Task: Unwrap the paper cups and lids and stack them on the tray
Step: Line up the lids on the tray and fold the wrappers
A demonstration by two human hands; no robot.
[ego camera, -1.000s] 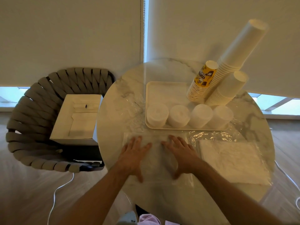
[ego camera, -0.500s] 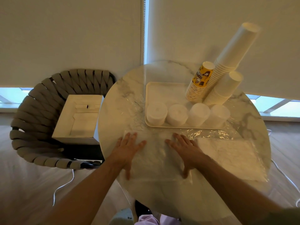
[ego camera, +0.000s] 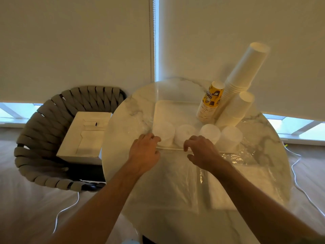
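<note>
A cream tray point(ego camera: 175, 110) sits on the round marble table point(ego camera: 126, 120). Along the tray's front stand several short stacks of white lids point(ego camera: 163, 131). At its back right lean two tall stacks of white paper cups point(ego camera: 246, 67) and a stack of yellow printed cups point(ego camera: 211, 101). A clear plastic sheet point(ego camera: 175, 173) lies flat in front of the tray. My left hand point(ego camera: 144, 152) and my right hand point(ego camera: 200, 152) are at the sheet's far edge, against the tray's front rim, fingers curled down and pinching the plastic.
More crumpled clear wrap point(ego camera: 246, 155) and a flat white bag point(ego camera: 237, 182) lie on the table's right. A woven grey chair point(ego camera: 35, 138) on the left holds an open white box point(ego camera: 88, 134). White cables point(ego camera: 66, 208) trail over the floor.
Both hands left the middle of the sheet, where they lay flat, and went forward to its far edge by the tray. The fingers have curled.
</note>
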